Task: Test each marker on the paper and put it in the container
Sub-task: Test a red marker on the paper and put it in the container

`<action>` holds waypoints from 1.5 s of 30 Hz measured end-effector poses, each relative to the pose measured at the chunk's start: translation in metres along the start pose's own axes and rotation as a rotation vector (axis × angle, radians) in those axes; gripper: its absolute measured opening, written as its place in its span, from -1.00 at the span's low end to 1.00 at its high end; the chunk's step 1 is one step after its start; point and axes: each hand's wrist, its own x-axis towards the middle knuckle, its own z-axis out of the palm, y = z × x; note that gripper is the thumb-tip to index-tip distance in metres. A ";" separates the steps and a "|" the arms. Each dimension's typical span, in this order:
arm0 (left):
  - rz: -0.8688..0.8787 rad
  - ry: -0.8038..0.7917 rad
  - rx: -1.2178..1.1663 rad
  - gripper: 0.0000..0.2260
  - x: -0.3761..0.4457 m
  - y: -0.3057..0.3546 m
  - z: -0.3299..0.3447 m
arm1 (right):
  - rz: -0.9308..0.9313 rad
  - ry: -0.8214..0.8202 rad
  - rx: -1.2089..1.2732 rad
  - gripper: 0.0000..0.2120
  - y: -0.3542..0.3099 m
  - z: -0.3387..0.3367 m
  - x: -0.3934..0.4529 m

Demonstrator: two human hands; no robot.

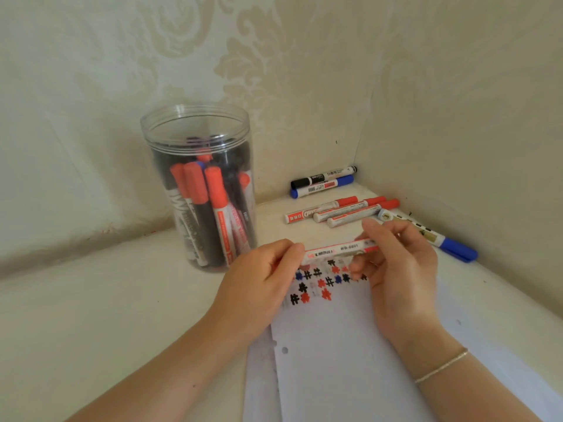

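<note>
**A:** What have the hands got?

**B:** From my seat, both grips are on one marker (339, 249). My left hand (262, 275) pinches its left end, my right hand (399, 269) pinches the right end, and the barrel lies level between them, just above the paper (350, 360). I read that as either pulling the cap off or pushing it back on; I can't tell which, since the fingers hide both ends.

**A:** Why hold it there?

**B:** It sits right over the test marks (320, 281), rows of black, red and blue scribbles near the sheet's top edge, so the tip would only need to drop a little to write.

**A:** And the container?

**B:** The clear container (198, 184) stands open on the desk (91, 300), to the left of the hands and already holding many markers upright. Close enough for a short reach.

**A:** What's left?

**B:** I judge quite a bit: three red markers (341, 210), a black marker (323, 176) and two blue markers (323, 186) lie in the corner beyond the paper.
</note>
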 end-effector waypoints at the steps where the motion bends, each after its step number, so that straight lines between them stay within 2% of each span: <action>1: 0.005 0.017 0.026 -0.64 0.000 0.000 0.001 | -0.029 0.002 -0.086 -0.77 0.001 0.002 -0.001; 3: 0.001 0.059 0.067 -0.64 -0.001 0.000 0.004 | -0.075 -0.020 -0.282 -0.68 0.003 0.010 -0.007; 5: -0.016 0.102 0.054 -0.63 0.000 -0.001 0.005 | -0.125 -0.027 -0.367 -0.68 0.003 0.016 -0.012; 11: -0.069 0.133 0.051 -0.59 0.000 -0.007 0.006 | -0.104 -0.081 -0.365 -0.70 0.001 0.021 -0.017; 15: -0.035 0.140 0.089 -0.58 -0.002 -0.005 0.007 | -0.066 -0.096 -0.398 -0.68 0.000 0.020 -0.016; 18: 0.020 0.143 0.017 -0.69 -0.002 0.001 0.007 | 0.001 -0.045 -0.422 -0.67 0.000 0.017 -0.012; 21: 0.104 0.202 -0.098 -0.98 -0.007 0.018 0.003 | 0.132 0.055 -0.290 -0.70 -0.004 0.016 -0.007; 24: 0.228 0.309 -0.180 -0.79 -0.013 0.046 -0.003 | 0.237 0.042 0.046 -0.70 -0.019 0.025 0.000; 27: 0.426 0.463 -0.158 -0.71 -0.005 0.073 -0.019 | 0.241 -0.131 0.102 -0.66 -0.041 0.049 0.012; 31: 0.530 0.636 -0.067 -0.68 0.016 0.107 -0.062 | 0.246 -0.341 -0.219 -0.65 -0.080 0.098 0.019; 33: 0.528 0.730 -0.041 -0.65 0.027 0.120 -0.089 | 0.080 -0.341 -0.412 -0.65 -0.097 0.118 0.024; 36: 0.442 0.816 -0.019 -0.64 0.048 0.125 -0.123 | -0.218 -0.349 -0.657 -0.85 -0.116 0.138 0.032; 38: 0.392 0.783 0.036 -0.65 0.061 0.121 -0.136 | -0.333 -0.438 -0.869 -0.76 -0.122 0.145 0.035; 41: 0.330 0.655 0.136 -0.67 0.070 0.112 -0.140 | -0.325 -0.619 -1.132 -0.72 -0.120 0.154 0.038; 45: 0.271 0.411 0.187 -0.69 0.073 0.098 -0.132 | -0.272 -0.699 -1.385 -0.76 -0.112 0.162 0.048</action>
